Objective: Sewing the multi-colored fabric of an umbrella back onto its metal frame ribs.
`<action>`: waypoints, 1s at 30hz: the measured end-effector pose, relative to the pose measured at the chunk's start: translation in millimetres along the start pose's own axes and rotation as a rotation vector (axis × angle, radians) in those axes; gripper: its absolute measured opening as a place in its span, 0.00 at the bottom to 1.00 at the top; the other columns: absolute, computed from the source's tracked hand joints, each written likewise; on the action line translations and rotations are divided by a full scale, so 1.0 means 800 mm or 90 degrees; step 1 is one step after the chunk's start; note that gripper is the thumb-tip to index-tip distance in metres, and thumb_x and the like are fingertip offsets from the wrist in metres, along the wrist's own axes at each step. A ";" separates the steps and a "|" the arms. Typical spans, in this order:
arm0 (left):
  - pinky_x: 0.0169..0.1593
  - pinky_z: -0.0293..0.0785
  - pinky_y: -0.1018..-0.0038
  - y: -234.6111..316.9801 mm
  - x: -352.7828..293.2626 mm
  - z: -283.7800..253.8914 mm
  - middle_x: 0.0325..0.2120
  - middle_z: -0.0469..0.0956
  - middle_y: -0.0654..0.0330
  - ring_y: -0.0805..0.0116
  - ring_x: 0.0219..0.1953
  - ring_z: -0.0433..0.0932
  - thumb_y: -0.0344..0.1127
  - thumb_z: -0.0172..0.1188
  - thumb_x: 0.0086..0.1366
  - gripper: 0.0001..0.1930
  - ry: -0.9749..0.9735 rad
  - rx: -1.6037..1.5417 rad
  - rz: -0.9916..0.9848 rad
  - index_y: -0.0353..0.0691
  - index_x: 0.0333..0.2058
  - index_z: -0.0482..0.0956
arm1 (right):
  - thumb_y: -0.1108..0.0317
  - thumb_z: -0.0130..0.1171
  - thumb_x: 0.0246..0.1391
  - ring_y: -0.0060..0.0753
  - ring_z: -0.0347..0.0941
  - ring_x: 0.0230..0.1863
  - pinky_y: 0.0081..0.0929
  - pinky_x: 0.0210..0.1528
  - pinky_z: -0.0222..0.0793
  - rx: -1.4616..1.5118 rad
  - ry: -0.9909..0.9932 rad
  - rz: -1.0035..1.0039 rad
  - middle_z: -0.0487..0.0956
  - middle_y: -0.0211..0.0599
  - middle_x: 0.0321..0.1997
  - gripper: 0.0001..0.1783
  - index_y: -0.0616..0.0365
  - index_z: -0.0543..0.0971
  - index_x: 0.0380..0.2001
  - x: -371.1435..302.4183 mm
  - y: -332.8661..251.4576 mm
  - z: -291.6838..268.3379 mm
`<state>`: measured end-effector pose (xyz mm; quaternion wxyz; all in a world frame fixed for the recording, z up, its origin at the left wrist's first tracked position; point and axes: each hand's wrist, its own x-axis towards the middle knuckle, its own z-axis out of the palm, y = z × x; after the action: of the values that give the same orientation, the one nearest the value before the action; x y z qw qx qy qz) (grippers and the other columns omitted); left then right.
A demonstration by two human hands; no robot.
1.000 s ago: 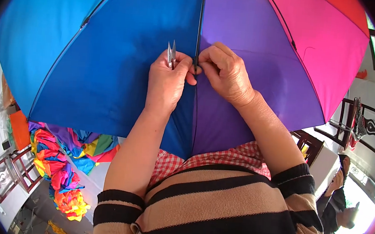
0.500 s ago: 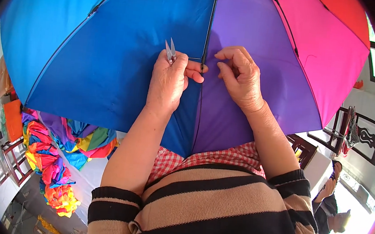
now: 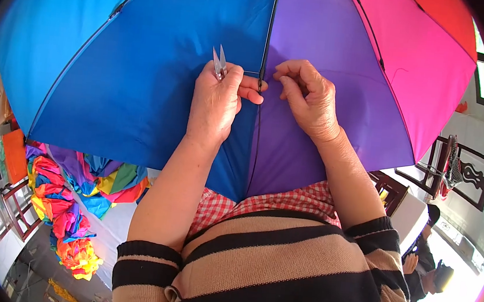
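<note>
An open umbrella canopy (image 3: 137, 101) with blue, purple and pink panels spreads before me, its inner side facing me. A dark rib (image 3: 269, 32) runs down the seam between blue and purple. My left hand (image 3: 214, 105) is closed around small thread snips (image 3: 220, 63), blades pointing up from the fist. Its lower fingers reach behind the rib. A thin line, thread or needle, spans from that hand to the rib. Just right of the rib, my right hand (image 3: 315, 103) is closed in a pinch over the purple panel; whatever it pinches is too small to make out.
A heap of rainbow-coloured fabric (image 3: 70, 211) lies at the lower left, by a pale table surface (image 3: 114, 232). Dark wooden chairs (image 3: 465, 170) stand at the right, others at the far left. Another person (image 3: 425, 265) is at the lower right.
My right hand has shifted very slightly left, and the canopy has moved a touch leftward. My left hand keeps the snips. The person at lower right has changed posture.
</note>
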<state>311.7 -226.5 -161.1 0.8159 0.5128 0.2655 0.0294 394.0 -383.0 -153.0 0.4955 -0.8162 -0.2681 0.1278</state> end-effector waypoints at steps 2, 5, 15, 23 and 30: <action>0.18 0.57 0.86 0.001 0.001 0.002 0.32 0.81 0.46 0.75 0.24 0.79 0.42 0.50 0.70 0.14 -0.005 -0.004 0.000 0.35 0.35 0.71 | 0.83 0.55 0.53 0.17 0.74 0.27 0.16 0.29 0.71 0.003 0.001 0.006 0.79 0.32 0.33 0.08 0.61 0.76 0.37 0.000 0.000 0.000; 0.18 0.57 0.86 0.007 -0.002 0.008 0.30 0.81 0.49 0.76 0.24 0.78 0.38 0.53 0.68 0.10 0.027 0.022 -0.038 0.36 0.35 0.73 | 0.82 0.55 0.52 0.18 0.74 0.27 0.15 0.29 0.70 0.011 0.005 0.017 0.78 0.32 0.33 0.08 0.61 0.76 0.35 0.001 -0.003 0.002; 0.25 0.67 0.79 0.005 0.003 0.014 0.24 0.78 0.57 0.75 0.20 0.73 0.27 0.61 0.59 0.11 0.030 0.035 -0.031 0.32 0.38 0.71 | 0.80 0.57 0.52 0.29 0.75 0.40 0.29 0.38 0.72 -0.386 0.046 -0.274 0.77 0.33 0.38 0.05 0.59 0.77 0.31 0.026 -0.002 -0.045; 0.26 0.67 0.80 -0.002 0.010 0.015 0.24 0.79 0.56 0.78 0.20 0.72 0.25 0.65 0.53 0.19 0.042 0.107 0.023 0.31 0.42 0.67 | 0.77 0.45 0.62 0.19 0.58 0.26 0.11 0.21 0.56 0.758 0.082 0.184 0.59 0.27 0.23 0.16 0.73 0.64 0.52 -0.063 -0.036 -0.337; 0.23 0.64 0.82 0.001 0.005 0.007 0.25 0.79 0.55 0.78 0.20 0.72 0.25 0.61 0.57 0.14 0.018 0.085 -0.007 0.30 0.41 0.70 | 0.73 0.56 0.56 0.18 0.67 0.30 0.15 0.31 0.64 0.086 0.312 0.142 0.73 0.26 0.29 0.08 0.62 0.76 0.40 -0.044 -0.041 -0.256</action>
<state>318.5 -229.5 -160.0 0.7763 0.5639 0.2812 0.0150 452.0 -542.7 -29.0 0.5815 -0.8126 -0.0392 -0.0020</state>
